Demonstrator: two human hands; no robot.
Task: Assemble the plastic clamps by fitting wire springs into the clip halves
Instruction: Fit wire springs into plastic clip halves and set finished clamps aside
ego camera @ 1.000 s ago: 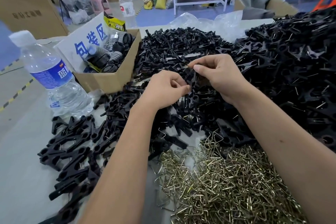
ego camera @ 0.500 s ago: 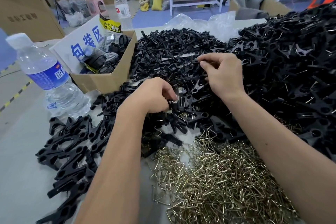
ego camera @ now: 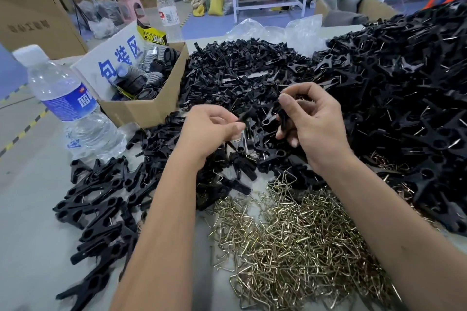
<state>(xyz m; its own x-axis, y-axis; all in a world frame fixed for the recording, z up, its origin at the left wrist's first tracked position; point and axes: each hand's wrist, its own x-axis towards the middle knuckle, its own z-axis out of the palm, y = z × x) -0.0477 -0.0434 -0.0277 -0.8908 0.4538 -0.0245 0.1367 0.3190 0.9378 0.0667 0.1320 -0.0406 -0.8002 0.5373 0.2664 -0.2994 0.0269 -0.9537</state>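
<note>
So both hands are up over the heap of loose clip halves [ego camera: 242, 78], each with one black piece. The left hand [ego camera: 211, 129] pinches a clip half [ego camera: 246, 115] between thumb and fingertips, and the right hand [ego camera: 312, 118] has its fingers curled around another clip half [ego camera: 283, 118], held roughly upright. The two pieces are close but apart. Looks like the pairing step to me: halves picked, not mated yet. Next move probably needs them lined up at the pivot, then a wire spring from the brass-coloured pile [ego camera: 290, 237] on the surface, nearer the person (no spring in either hand that I can see). Finished clamps [ego camera: 101, 199] sit to the left.
</note>
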